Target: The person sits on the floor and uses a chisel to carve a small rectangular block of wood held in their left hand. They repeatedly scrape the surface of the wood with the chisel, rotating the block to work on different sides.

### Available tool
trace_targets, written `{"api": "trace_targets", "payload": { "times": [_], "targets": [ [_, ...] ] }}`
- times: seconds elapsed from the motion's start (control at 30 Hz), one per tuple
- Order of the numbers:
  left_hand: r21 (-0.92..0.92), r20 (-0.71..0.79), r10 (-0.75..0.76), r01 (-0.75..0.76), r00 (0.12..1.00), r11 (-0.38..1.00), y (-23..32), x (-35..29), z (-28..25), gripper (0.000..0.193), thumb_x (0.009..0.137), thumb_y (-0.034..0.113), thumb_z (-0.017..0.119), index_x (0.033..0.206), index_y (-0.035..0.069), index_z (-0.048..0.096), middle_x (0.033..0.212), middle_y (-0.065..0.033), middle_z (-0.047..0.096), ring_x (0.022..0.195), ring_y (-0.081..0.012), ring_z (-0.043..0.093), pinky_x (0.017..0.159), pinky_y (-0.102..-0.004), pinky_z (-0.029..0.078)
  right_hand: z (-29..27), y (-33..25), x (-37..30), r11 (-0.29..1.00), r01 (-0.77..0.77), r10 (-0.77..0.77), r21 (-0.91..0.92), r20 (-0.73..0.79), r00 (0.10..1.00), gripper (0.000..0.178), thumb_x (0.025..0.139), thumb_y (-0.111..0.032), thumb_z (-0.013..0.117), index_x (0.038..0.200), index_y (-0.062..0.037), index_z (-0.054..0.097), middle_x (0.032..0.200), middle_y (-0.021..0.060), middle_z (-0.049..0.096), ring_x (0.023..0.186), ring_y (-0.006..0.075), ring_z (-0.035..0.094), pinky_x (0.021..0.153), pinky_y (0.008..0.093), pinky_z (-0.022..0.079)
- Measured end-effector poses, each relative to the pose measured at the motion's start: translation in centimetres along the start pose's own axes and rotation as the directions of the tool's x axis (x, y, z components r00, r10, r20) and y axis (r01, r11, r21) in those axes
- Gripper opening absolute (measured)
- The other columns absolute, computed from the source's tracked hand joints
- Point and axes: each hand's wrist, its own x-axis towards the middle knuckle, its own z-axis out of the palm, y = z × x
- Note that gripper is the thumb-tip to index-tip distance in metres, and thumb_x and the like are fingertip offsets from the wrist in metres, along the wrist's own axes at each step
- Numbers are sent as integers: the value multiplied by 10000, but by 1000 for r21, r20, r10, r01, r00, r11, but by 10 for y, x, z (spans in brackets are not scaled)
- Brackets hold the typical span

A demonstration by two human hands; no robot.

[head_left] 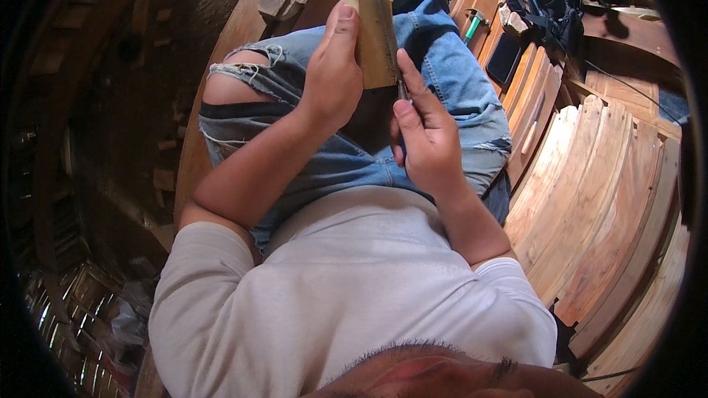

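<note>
My left hand point(333, 77) is closed on a flat, yellowish-brown wooden block point(376, 37), held upright above my lap with the thumb along its left edge. Closed around a slim tool with a thin metal shaft point(402, 90) is my right hand point(434, 140). The index finger stretches up along the block's right edge, and the shaft meets the block near its lower right corner. Most of the tool's handle is hidden in the palm, so its exact kind does not show. Torn blue jeans point(435, 37) cover my folded legs beneath both hands.
To the right lie a black phone point(504, 59), a green-handled tool like a hammer point(474, 26) and a black bag point(546, 4) on planks. A slatted wooden panel point(582, 199) fills the lower right. Wood offcuts point(273, 1) lie at the far left of my legs.
</note>
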Motion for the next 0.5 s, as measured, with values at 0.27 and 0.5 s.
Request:
{"api": "trace_targets", "payload": {
  "times": [0.27, 0.5],
  "targets": [
    [75, 34, 91, -94, 995, 993, 11, -1, 3, 502, 1142, 414, 276, 1405, 40, 482, 1193, -112, 629, 1035, -186, 653, 935, -335, 539, -2, 14, -1, 991, 114, -114, -76, 2, 993, 519, 1090, -113, 447, 1604, -140, 376, 669, -32, 472, 501, 32, 398, 482, 187, 376],
    [167, 126, 95, -116, 987, 979, 13, -7, 4, 434, 1154, 361, 262, 1394, 53, 451, 1198, -71, 582, 1062, -119, 581, 949, -281, 477, 2, 13, 8, 987, 152, -153, -44, -24, 988, 518, 1088, -120, 457, 1601, -139, 381, 666, -45, 475, 501, 28, 406, 467, 184, 371]
  ]
}}
